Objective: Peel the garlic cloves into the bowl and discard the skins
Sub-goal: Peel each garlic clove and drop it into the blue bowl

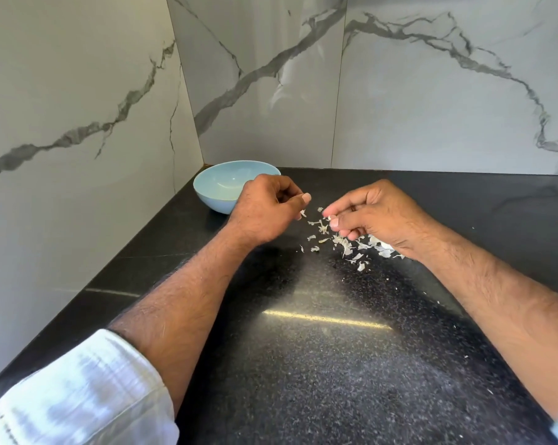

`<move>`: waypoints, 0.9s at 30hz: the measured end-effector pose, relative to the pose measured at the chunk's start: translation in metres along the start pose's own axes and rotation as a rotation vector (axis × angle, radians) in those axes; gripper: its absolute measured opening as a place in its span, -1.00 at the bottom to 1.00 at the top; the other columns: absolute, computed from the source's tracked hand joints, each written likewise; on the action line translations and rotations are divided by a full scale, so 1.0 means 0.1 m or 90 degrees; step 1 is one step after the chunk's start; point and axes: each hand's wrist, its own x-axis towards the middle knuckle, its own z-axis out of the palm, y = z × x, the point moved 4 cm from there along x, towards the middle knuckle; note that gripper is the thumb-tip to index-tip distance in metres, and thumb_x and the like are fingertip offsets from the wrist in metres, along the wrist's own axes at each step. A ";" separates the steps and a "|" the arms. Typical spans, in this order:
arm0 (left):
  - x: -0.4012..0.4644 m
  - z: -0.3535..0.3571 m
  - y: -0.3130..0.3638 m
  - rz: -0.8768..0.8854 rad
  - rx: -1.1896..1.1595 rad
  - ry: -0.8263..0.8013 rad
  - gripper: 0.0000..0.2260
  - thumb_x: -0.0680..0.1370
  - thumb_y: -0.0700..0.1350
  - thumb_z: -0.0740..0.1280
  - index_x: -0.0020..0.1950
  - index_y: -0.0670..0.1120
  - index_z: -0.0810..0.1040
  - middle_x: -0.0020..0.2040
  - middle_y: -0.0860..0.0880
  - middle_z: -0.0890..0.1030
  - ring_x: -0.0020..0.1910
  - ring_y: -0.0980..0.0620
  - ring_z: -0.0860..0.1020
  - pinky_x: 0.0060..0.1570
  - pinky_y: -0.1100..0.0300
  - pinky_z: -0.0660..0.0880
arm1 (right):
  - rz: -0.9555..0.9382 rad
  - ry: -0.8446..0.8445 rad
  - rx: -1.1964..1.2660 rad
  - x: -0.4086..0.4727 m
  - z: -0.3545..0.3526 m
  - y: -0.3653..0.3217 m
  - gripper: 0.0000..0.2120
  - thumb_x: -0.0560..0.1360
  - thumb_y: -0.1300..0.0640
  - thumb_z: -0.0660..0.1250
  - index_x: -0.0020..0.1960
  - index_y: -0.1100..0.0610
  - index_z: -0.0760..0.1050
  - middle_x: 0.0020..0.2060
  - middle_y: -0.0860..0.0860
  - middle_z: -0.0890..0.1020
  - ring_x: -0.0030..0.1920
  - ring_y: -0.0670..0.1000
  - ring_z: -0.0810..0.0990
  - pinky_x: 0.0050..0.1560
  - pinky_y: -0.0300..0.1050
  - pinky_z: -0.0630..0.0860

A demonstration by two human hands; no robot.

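Counter (pixel 319 364), black, speckled; skins (pixel 345 244) scattered mid-counter; right hand (pixel 377 216) above them, fingertips pinching a clove (pixel 329 217); left hand (pixel 268 210) beside it, fingers curled, small skin flake at its fingertips; bowl (pixel 219 187), blue, at far left corner.

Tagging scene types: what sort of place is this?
Likely a home kitchen corner: dark speckled stone countertop, marble-look tiled walls, a blue bowl and garlic skins scattered between the hands.
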 end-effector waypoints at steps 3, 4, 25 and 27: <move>0.02 -0.01 -0.01 0.002 0.007 -0.002 -0.82 0.62 0.08 0.47 -0.11 0.03 0.70 -0.31 0.11 0.72 -0.41 0.19 0.56 -0.27 0.17 0.54 | 0.013 0.027 -0.041 0.01 0.02 -0.01 -0.81 0.48 0.37 0.49 -0.02 0.13 0.77 -0.21 0.13 0.76 -0.22 0.07 0.68 -0.07 -0.04 0.70; 0.02 0.01 0.00 0.005 0.010 -0.008 -0.83 0.62 0.08 0.47 -0.11 0.03 0.70 -0.31 0.11 0.72 -0.43 0.21 0.55 -0.29 0.19 0.51 | 0.008 0.036 -0.041 0.01 0.02 -0.04 -0.83 0.49 0.36 0.48 -0.02 0.14 0.77 -0.22 0.12 0.76 -0.22 0.06 0.68 -0.08 -0.06 0.70; 0.03 -0.01 -0.05 -0.005 0.020 -0.001 -0.83 0.61 0.08 0.49 -0.11 0.02 0.70 -0.32 0.09 0.72 -0.45 0.25 0.58 -0.26 0.22 0.52 | -0.310 0.125 -0.298 -0.17 0.17 -0.40 -0.84 0.37 0.30 0.56 -0.28 0.09 0.65 -0.26 -0.10 0.69 -0.26 -0.10 0.66 -0.26 -0.14 0.64; 0.04 -0.01 -0.05 -0.008 0.021 0.000 -0.83 0.61 0.07 0.49 -0.11 0.02 0.70 -0.33 0.09 0.72 -0.45 0.26 0.58 -0.26 0.22 0.51 | -0.353 0.154 -0.276 -0.22 0.17 -0.45 -0.85 0.35 0.33 0.54 -0.29 0.13 0.64 -0.27 -0.05 0.68 -0.26 -0.05 0.66 -0.27 -0.08 0.63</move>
